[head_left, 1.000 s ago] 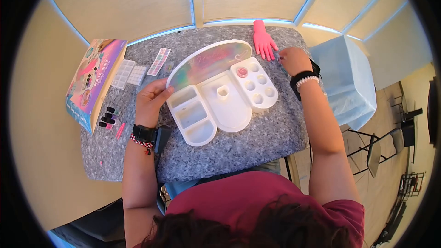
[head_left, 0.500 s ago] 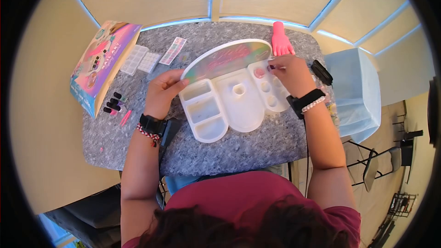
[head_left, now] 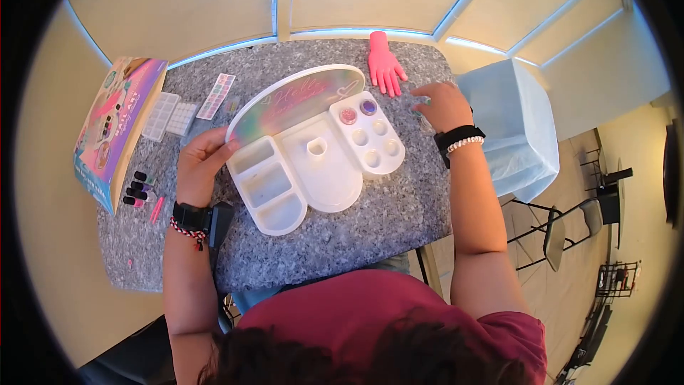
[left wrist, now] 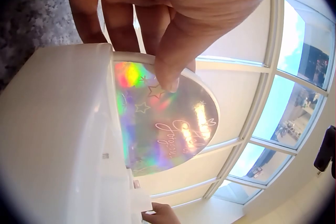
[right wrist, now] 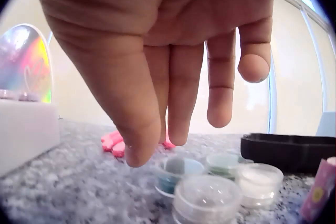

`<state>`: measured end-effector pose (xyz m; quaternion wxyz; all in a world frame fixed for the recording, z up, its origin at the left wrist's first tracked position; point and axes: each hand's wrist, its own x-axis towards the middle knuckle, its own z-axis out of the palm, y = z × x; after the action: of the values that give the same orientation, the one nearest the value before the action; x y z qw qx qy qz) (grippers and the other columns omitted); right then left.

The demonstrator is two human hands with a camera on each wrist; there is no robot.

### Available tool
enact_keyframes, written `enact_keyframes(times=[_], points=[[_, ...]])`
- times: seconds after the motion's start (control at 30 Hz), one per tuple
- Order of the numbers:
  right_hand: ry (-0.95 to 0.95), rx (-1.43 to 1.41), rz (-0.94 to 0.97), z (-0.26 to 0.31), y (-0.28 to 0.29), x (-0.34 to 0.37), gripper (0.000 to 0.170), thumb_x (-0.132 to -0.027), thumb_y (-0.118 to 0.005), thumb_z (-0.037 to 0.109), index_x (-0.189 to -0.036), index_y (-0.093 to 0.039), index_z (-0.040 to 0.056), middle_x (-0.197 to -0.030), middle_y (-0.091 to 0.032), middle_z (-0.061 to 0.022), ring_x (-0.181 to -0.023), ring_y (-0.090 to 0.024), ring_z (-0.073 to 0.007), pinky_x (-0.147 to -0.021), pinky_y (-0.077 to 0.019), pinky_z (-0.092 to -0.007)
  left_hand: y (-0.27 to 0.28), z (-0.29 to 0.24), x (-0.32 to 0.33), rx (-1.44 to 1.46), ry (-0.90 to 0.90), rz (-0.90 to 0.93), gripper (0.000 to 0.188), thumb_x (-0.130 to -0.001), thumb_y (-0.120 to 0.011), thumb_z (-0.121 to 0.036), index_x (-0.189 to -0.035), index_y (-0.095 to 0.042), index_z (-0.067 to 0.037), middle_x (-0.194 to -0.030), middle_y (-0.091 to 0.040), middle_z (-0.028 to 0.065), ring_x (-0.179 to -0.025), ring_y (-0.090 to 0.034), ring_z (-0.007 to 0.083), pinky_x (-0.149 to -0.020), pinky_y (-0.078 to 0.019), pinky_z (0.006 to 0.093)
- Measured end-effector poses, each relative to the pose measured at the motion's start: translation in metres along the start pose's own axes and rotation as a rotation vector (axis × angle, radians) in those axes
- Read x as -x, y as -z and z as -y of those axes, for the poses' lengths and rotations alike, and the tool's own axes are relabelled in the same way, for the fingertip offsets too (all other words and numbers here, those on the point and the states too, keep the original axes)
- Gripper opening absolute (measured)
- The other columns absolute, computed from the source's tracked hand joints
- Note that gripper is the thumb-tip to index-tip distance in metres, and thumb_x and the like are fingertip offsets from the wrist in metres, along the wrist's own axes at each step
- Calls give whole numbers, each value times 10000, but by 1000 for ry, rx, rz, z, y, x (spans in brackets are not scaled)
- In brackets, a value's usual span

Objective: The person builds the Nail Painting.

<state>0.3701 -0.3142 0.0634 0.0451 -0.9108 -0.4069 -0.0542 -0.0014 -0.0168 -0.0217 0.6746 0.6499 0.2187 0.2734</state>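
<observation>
- Left hand [head_left: 199, 164] pinches the holographic backboard [head_left: 303, 100] of the white tray [head_left: 335, 196], nine o'clock.
- Right hand [head_left: 445, 108], fingers apart, hangs over lidded pots [right wrist: 207, 199], two o'clock.
- Seemingly filling wells [head_left: 361, 135]; next calls for pinching one.

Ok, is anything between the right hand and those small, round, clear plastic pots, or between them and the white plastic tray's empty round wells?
Nothing visible stands between the right hand and the pots. On the way to the empty wells of the tray, only its raised side wall seems to need clearing.

Folding chair [head_left: 554, 242] near pale-blue cover [head_left: 529, 121]
</observation>
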Motion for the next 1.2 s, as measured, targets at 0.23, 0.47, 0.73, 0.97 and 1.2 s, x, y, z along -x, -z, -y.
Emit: enact_keyframes(times=[0.23,0.47,0.73,0.97,1.2], points=[[-9,25,62,-16,-18,1,309,-821,-891,228,-1116,-860,140,-1116,-812,-141,-1103,-740,-350,-997,-580,-469,2,2,-1,-31,17,-3,288,-1028,-738,-8,-1313,-730,28,-1219,-805,111,-1100,-753,149,-988,-575,306],[107,-653,90,56,23,33,299,-820,-890,149,-1096,-835,48,-1001,-797,-166,-906,-776,-293,-848,-614,-411,4,5,-2,-22,12,11,310,-1040,-703,-9,-1349,-713,14,-1259,-797,107,-1140,-744,164,-1031,-558,324],[432,-422,43,94,8,40,257,-803,-854,33,-1058,-820,23,-1008,-737,-134,-941,-731,-293,-835,-618,-402,0,-5,-5,-99,1,31,310,-1035,-705,-9,-1343,-713,23,-1262,-797,112,-1142,-746,165,-1029,-558,327],[418,-376,53,92,7,41,301,-808,-859,100,-1105,-825,62,-1078,-750,-145,-1046,-716,-354,-896,-586,-449,-2,-1,-3,-30,-5,7,295,-1032,-729,-9,-1324,-727,26,-1217,-808,120,-1108,-755,162,-999,-570,310],[4,-141,-3,-1,1,-6,273,-978,-707,107,-1229,-812,129,-1200,-773,-129,-1157,-709,-375,-992,-571,-481,1,-4,1,-53,17,22,304,-1047,-700,-18,-1348,-716,14,-1256,-800,112,-1145,-740,156,-1026,-552,322]])
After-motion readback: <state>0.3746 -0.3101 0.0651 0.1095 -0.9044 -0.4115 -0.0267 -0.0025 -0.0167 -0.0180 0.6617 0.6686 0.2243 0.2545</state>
